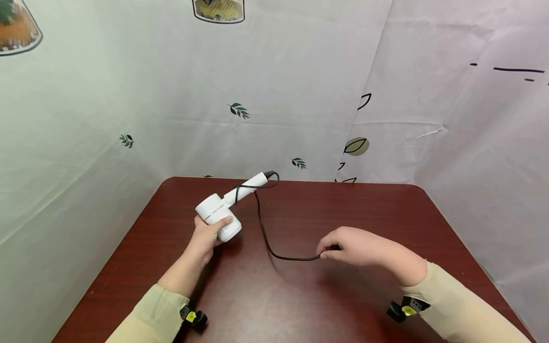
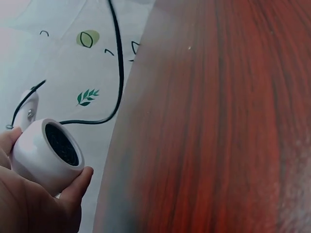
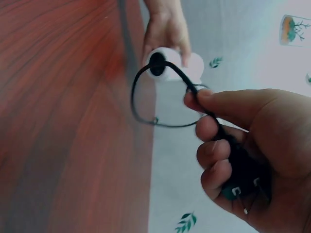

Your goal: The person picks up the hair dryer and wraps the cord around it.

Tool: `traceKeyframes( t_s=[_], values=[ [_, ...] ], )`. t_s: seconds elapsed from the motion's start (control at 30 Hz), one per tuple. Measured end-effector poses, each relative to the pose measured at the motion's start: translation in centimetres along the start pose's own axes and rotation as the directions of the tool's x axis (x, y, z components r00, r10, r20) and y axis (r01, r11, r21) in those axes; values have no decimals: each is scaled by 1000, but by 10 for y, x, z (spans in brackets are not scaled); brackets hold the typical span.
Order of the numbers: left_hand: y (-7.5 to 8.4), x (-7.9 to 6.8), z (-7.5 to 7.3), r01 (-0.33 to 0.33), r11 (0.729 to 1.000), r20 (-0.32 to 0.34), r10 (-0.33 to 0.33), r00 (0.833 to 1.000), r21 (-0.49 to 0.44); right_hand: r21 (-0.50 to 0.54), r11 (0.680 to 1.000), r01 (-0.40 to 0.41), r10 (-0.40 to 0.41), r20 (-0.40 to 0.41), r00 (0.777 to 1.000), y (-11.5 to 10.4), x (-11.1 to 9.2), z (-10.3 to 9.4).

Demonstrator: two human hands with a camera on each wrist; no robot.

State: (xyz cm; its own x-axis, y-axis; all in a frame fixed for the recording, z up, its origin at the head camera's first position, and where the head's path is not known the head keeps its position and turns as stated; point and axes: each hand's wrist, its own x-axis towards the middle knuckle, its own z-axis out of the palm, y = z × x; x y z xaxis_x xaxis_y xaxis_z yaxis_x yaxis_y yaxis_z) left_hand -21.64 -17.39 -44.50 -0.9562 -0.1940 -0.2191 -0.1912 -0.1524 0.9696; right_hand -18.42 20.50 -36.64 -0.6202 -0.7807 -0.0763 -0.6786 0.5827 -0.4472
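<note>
A white hair dryer (image 1: 213, 209) is held up over the left part of the table by my left hand (image 1: 206, 237), its fingers and thumb around the barrel. Its handle (image 1: 246, 188) tilts up to the right, with the black cord (image 1: 260, 219) looped around it. In the left wrist view the dryer's round dark opening (image 2: 61, 144) faces the camera. My right hand (image 1: 356, 246) grips the other end of the cord. The right wrist view shows the black plug (image 3: 245, 174) inside the curled fingers, its metal prongs pointing out. The cord sags between both hands.
A dark red wooden table (image 1: 300, 305) with rounded far corners spreads below the hands. Pale wall sheeting (image 1: 279, 71) with printed leaves stands close behind it and along the sides. Each sleeve carries a black wrist camera, such as the left one (image 1: 194, 318).
</note>
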Motion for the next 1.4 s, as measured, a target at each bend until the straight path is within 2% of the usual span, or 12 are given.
traceKeyframes(
  t_s=[0.1,0.33,0.57,0.73,0.9,1.23,1.4],
  values=[
    [-2,-3,2,-7,998,20,6,1000,56,-3,1000,28,-28,-38,999,-6,8,-5],
    [-5,-10,8,-44,991,77,34,996,128,44,995,86,-83,-66,994,-21,27,-14],
    [-5,-16,13,-64,976,158,31,987,209,11,990,144,-141,-140,980,-31,50,-23],
    [-3,-24,15,-50,956,243,-22,970,289,49,994,98,-88,-172,981,-30,63,-30],
    [-3,-31,17,-35,949,310,-67,948,312,67,997,42,-30,-181,983,-28,68,-36],
    [-1,-37,15,-77,936,405,-74,911,344,131,991,-35,61,-202,977,-10,75,-39],
    [0,-38,14,-85,927,418,-81,905,364,200,978,-56,98,-205,974,0,79,-40]
  ],
)
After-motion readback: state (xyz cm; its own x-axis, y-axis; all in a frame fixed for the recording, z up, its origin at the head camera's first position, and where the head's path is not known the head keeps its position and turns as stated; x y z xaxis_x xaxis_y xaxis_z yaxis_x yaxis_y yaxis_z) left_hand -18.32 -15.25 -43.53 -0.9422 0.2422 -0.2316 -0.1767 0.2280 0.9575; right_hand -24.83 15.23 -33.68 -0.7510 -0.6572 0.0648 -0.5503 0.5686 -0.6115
